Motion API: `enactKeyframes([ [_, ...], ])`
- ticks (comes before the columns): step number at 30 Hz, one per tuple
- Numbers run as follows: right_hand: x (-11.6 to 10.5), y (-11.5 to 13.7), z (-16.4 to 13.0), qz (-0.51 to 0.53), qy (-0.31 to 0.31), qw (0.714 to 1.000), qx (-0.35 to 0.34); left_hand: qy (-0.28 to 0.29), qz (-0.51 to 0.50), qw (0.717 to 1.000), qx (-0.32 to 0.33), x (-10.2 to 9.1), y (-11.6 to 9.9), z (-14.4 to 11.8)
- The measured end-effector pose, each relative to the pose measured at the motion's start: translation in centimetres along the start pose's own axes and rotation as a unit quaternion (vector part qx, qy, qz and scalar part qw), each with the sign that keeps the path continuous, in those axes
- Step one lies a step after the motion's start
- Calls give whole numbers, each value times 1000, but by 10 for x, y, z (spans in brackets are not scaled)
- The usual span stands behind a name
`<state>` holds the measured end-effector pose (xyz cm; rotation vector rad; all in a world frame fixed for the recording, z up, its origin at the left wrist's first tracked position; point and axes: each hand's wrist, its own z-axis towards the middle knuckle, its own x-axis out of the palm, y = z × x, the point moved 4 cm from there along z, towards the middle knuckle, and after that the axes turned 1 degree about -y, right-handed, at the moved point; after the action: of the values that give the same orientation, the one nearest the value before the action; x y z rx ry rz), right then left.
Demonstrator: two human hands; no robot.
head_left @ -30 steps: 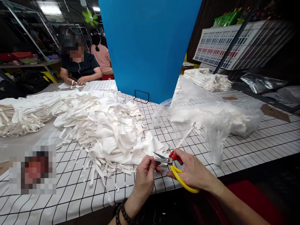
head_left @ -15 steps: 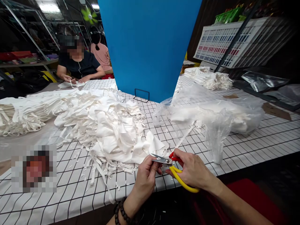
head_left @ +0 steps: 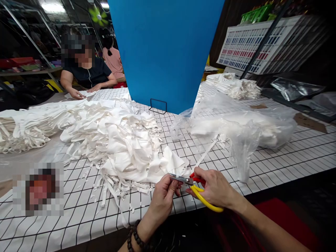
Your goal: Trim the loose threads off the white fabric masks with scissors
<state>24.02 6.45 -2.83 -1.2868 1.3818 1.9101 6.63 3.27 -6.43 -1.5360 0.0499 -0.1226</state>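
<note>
Right hand (head_left: 215,187) was clenched round the scissors (head_left: 195,187), fingers through the red and yellow loops; blades lay together, pointing to 9 o'clock. Left hand (head_left: 163,198) was pinched shut at the blade tips; whatever small thing it held could not be made out. A dark bead bracelet (head_left: 135,238) sat on the left wrist. Both hands hung just over the near edge of the table (head_left: 78,217), at 6 o'clock, on its white cloth with black grid lines.

No readable writing or brand anywhere.

Just beyond the hands, at 11 o'clock, a heap of white cloth pieces (head_left: 120,147) with loose straps trailing toward the edge. At 1 o'clock, a clear plastic bag (head_left: 244,129) holding more white pieces, one strap running out toward the scissors. Farther, at 12 o'clock, a blue panel (head_left: 165,52) stood upright, blocking the view behind. At 10 o'clock far, another person (head_left: 85,75) in a dark shirt sat with hands on the table. At 2 o'clock far, a second white stack (head_left: 233,87) and a rack of colour swatches (head_left: 252,49).
</note>
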Motion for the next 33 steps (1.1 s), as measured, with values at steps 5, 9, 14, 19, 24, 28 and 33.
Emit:
enactKeyframes([
  [5, -2, -33, 3, 233, 6, 970, 73, -54, -75, 996, -21, -9, -5, 24],
  [9, -3, -67, 11, 332, -30, 935, 117, -68, -86, 994, 16, -24, -33, 85],
  [14, 16, -76, 19, 221, -15, 969, 111, -85, 41, 995, 21, -38, -53, 110],
  [19, 22, -69, 22, 219, -8, 971, 99, 27, 50, 988, -145, -6, -11, 36],
  [24, 2, -32, 3, 218, -96, 964, 115, 82, -223, 930, -282, 58, 30, -13],
  [28, -2, 5, -22, 172, -160, 965, 118, -39, -240, 948, -207, 63, 29, -8],
  [33, 16, 7, -26, 321, -86, 937, 102, -59, -229, 953, -192, 42, 21, -7],
])
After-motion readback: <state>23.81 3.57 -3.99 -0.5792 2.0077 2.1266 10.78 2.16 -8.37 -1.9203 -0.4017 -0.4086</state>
